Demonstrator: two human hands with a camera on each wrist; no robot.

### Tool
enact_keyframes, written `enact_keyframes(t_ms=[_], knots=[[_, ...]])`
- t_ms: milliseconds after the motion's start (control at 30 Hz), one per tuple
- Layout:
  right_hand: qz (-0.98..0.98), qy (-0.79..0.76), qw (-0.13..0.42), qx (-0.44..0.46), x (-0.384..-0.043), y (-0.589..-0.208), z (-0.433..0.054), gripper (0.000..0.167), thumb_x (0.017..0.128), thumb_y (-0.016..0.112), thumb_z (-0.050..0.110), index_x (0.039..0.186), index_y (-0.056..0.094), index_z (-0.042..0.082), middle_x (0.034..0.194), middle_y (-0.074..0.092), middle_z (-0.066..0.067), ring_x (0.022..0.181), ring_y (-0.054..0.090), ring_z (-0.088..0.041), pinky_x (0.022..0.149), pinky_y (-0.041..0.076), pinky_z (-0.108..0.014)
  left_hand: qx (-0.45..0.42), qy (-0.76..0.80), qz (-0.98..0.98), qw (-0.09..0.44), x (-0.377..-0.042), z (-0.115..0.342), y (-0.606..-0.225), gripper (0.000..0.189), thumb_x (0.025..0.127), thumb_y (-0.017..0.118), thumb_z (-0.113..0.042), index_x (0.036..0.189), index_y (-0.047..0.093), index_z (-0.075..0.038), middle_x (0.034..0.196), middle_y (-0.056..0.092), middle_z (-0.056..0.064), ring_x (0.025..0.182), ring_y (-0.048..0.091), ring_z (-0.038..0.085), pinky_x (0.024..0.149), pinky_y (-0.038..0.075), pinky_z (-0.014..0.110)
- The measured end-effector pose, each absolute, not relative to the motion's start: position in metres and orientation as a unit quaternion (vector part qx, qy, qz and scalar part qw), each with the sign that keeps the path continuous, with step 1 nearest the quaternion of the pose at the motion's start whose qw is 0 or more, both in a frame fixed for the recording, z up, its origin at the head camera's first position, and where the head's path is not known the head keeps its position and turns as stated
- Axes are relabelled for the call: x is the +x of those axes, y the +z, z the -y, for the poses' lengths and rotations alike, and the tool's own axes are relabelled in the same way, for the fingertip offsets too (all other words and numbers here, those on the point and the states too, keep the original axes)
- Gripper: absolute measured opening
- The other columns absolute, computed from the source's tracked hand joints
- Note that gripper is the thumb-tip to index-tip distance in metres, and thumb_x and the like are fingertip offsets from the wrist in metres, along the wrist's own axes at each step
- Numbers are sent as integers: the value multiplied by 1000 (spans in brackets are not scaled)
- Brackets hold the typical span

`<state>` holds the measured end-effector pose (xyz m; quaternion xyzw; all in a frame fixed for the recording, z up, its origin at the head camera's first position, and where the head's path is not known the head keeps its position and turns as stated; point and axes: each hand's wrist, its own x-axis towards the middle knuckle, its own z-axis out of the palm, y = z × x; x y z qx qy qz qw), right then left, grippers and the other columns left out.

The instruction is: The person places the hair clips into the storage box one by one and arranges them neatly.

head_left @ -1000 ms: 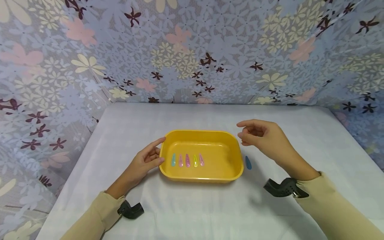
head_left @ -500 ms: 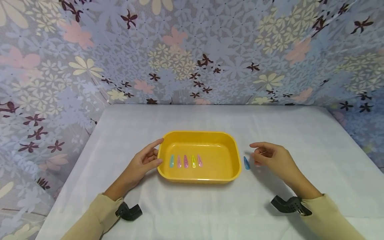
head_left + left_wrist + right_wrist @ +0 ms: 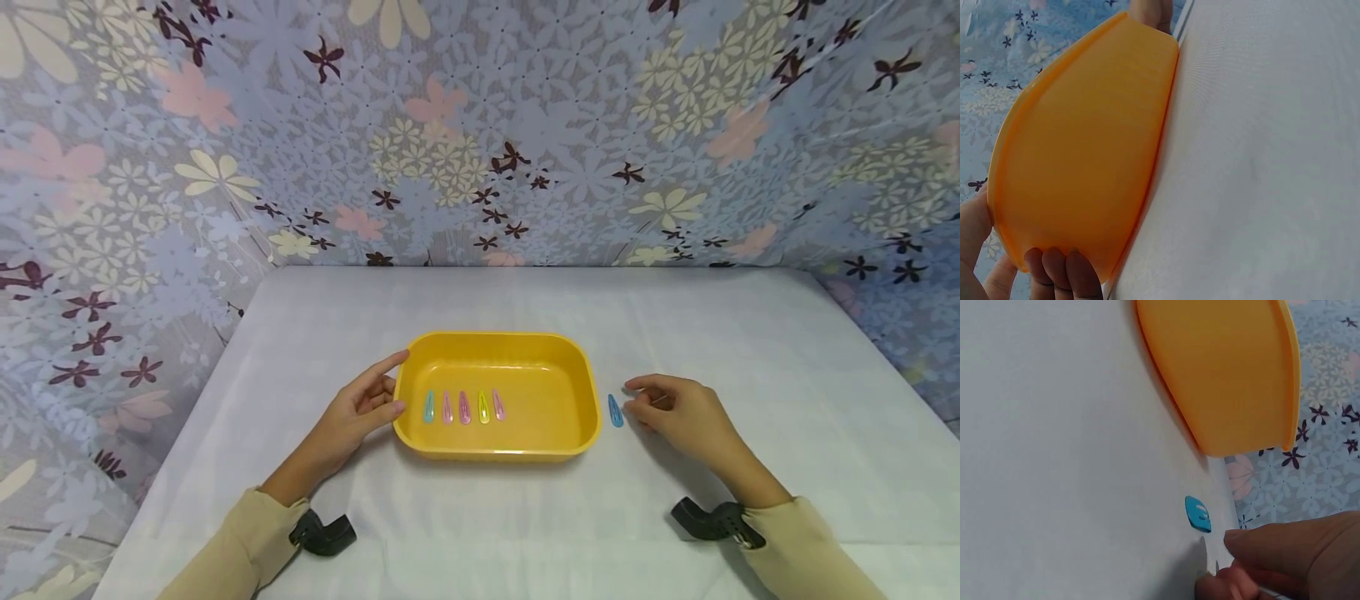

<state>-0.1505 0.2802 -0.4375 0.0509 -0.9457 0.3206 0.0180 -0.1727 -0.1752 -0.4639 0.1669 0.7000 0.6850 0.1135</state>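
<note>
A yellow plastic tray (image 3: 497, 456) stands mid-table with several snap hair clips inside: a teal clip (image 3: 429, 407), pink ones such as the magenta clip (image 3: 464, 408), and a yellow-green clip (image 3: 483, 407). My left hand (image 3: 360, 408) holds the tray's left end, index finger and thumb at the rim, other fingers bent against the outer wall. A blue hair clip (image 3: 615, 411) lies on the cloth just right of the tray. Beside it my right hand (image 3: 684, 419) pinches a small dark clip end (image 3: 1217, 565), mostly hidden by the fingers, close over the cloth.
White cloth (image 3: 480, 533) covers the table, and a flowered fabric backdrop (image 3: 480, 133) rises behind it and along both sides. Each wrist wears a black camera mount, the left mount (image 3: 322, 533) and the right mount (image 3: 718, 521).
My right hand has come down and to the right, from beside the tray's upper right corner to beside the blue clip. The left hand keeps its hold on the tray.
</note>
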Motion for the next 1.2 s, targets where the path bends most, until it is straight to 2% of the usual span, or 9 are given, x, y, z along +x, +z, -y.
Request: enact_keyframes(t_ms=[200, 400, 600, 800, 967, 1200], knots=[[957, 282, 13, 64, -154, -436, -275, 27, 88, 81, 22, 109, 74, 7, 77, 61, 4, 72, 58, -17, 57, 44, -24, 169, 686, -699, 112, -173, 175, -465, 69, 97, 69, -3, 158, 39, -13, 118, 53, 23, 96, 59, 19, 83, 57, 23], [961, 271, -25, 50, -155, -431, -273, 29, 90, 79, 22, 114, 73, 8, 81, 65, 4, 72, 56, -17, 60, 48, -29, 173, 685, -698, 114, -173, 174, -467, 68, 97, 68, -4, 158, 39, -13, 118, 53, 24, 96, 60, 19, 84, 56, 23], [959, 278, -44, 41, -158, -429, -271, 31, 92, 75, 23, 119, 72, 7, 80, 67, 1, 65, 57, -17, 55, 49, -30, 181, 691, -691, 114, -173, 174, -466, 68, 98, 68, -4, 158, 39, -13, 119, 53, 24, 96, 60, 19, 83, 57, 24], [956, 284, -45, 51, -158, -429, -266, 33, 90, 79, 26, 117, 72, 7, 77, 65, 3, 64, 57, -15, 55, 48, -28, 188, 693, -686, 115, -173, 175, -466, 68, 98, 68, -4, 158, 38, -13, 119, 53, 24, 97, 60, 19, 84, 56, 24], [957, 280, -37, 57, -157, -428, -263, 31, 89, 80, 23, 115, 73, 7, 78, 64, 4, 68, 56, -15, 58, 47, -28, 187, 692, -687, 115, -172, 175, -464, 68, 98, 68, -5, 158, 38, -13, 120, 53, 25, 97, 60, 20, 85, 57, 24], [956, 283, -42, 62, -156, -428, -258, 24, 90, 75, 15, 113, 74, 8, 79, 64, 5, 70, 56, -15, 62, 48, -29, 181, 694, -688, 116, -172, 175, -463, 68, 97, 68, -5, 158, 39, -13, 120, 53, 24, 97, 60, 19, 84, 57, 24]])
